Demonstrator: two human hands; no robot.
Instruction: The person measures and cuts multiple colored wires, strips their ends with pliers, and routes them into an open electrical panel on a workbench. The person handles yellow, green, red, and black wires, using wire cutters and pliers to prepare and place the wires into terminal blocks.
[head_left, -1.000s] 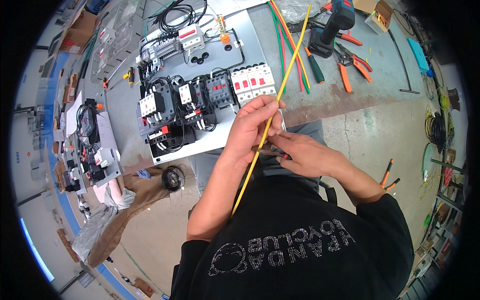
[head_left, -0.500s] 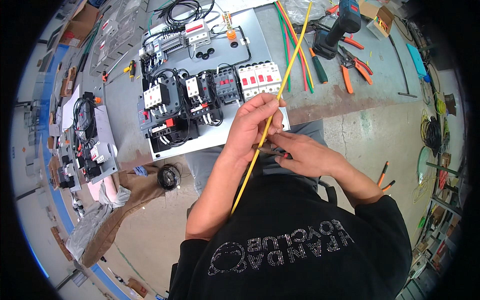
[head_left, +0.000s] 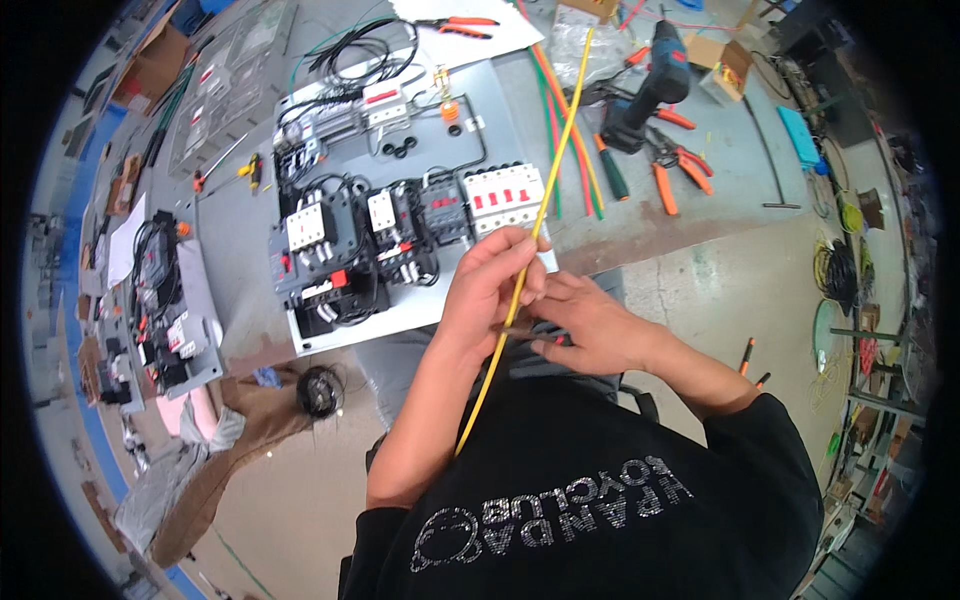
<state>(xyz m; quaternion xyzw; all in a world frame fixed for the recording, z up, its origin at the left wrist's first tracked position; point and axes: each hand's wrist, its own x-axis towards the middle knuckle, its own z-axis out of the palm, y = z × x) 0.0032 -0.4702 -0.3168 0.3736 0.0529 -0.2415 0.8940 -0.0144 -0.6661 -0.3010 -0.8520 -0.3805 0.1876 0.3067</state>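
A long yellow wire [head_left: 562,155] runs slantwise from beside my left arm up over the bench edge. My left hand [head_left: 487,292] pinches it between thumb and fingers. Just below that pinch, my right hand [head_left: 598,325] is closed around a small hand tool [head_left: 521,335] with a dark metal end and a bit of red grip. The tool's tip lies against the wire; whether it bites in is too small to tell. Beyond my hands lies a light metal mounting plate [head_left: 478,92] with contactors [head_left: 308,228] and a row of white breakers [head_left: 503,196] with red levers.
Right of the plate lie green, red and yellow wires [head_left: 566,150], a green-handled screwdriver [head_left: 612,170], orange-handled pliers [head_left: 680,172] and a cordless drill [head_left: 652,90]. A small open carton [head_left: 722,78] stands behind. At left is another wired panel [head_left: 195,300].
The whole view has shifted, bringing more of the bench's far side into sight, with paper and orange-handled pliers there. Both hands keep nearly the same hold on the wire and tool.
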